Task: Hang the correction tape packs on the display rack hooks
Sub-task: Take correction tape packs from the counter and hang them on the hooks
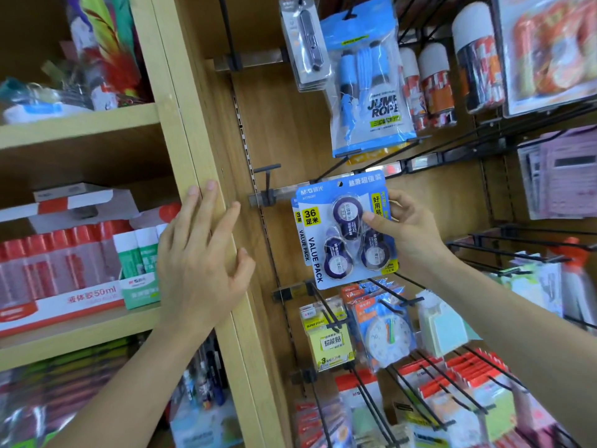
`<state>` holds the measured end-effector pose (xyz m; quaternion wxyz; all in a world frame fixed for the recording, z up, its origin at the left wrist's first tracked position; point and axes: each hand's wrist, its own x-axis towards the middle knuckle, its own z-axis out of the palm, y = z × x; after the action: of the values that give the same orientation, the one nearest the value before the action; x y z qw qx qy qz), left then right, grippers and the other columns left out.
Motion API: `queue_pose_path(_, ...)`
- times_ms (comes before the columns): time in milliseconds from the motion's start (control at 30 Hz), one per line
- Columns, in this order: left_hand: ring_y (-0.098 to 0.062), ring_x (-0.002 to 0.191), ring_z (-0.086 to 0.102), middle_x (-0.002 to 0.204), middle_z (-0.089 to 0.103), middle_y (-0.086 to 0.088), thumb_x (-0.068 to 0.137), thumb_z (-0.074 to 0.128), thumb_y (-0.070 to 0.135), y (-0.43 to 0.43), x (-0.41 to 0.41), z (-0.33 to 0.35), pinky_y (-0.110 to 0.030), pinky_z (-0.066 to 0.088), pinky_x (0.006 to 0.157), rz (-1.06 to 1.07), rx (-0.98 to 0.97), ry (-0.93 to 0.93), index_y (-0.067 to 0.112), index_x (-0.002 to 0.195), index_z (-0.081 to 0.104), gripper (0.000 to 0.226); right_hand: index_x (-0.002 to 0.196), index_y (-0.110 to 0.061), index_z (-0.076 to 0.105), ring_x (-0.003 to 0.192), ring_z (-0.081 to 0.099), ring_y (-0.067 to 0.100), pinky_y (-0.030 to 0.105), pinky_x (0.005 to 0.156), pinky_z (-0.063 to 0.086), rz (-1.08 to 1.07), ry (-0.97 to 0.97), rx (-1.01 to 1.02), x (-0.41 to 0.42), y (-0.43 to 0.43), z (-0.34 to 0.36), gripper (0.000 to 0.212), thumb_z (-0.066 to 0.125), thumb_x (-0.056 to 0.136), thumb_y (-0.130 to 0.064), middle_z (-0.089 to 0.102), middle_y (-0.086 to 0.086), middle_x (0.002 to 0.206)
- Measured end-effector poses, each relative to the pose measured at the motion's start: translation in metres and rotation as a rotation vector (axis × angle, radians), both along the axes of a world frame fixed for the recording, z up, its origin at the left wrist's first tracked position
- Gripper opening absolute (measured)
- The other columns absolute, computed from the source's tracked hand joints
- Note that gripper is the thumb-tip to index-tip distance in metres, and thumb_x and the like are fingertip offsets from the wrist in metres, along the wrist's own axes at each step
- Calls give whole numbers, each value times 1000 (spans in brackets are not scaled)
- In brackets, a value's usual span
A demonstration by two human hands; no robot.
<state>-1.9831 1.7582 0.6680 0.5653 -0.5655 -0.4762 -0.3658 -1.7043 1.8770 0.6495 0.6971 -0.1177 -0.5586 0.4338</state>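
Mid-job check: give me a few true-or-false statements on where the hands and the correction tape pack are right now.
1. The right hand grips the blue card pack of three purple correction tapes. True.
2. The left hand holds another pack. False: it lies open on the light wooden shelf upright, holding nothing.
3. A blue jump rope bag hangs above the gripped pack. True.
4. The yellow sticky note pack hangs above the gripped pack. False: it hangs below it.
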Motion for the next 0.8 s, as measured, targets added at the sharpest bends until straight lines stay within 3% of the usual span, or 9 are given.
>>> queue_pose_path(367,-25,154,22,164,30,-8,88,56,30,1,-1,-2,-50,33,111,2,3,5,13,140,58,54,107,-10,61,83,72,18,35,71,60,44,53,-65,-16,7,-4,21,68,89,-1,75,2,93)
queue_pose_path(500,-26,154,22,164,30,-8,88,55,29,0,-1,-2,-52,35,111,-2,0,5,13,140,58,54,114,-7,62,94,73,27,50,83,60,9,64,-183,-26,10,-11,28,72,88,-8,75,8,102)
queue_pose_path(633,-26,154,22,164,31,-9,87,56,28,0,-1,-2,-52,37,109,-7,9,10,13,138,59,53,123,-15,53,98,66,15,37,89,56,-358,-45,-151,-38,7,-13,44,77,86,-18,66,4,116)
queue_pose_path(700,-26,154,22,164,31,-8,88,56,28,0,-1,-2,-51,37,109,-10,10,9,13,138,59,53,133,-20,46,106,51,9,32,95,46,-686,-83,-19,-40,0,-17,61,79,82,-22,50,-2,124)
queue_pose_path(800,-25,154,21,164,30,-8,88,57,28,1,-1,-3,-49,34,110,-7,10,4,13,139,59,53,136,-25,49,123,40,19,41,103,36,-963,-269,298,-45,-11,-23,65,78,78,-30,45,0,135)
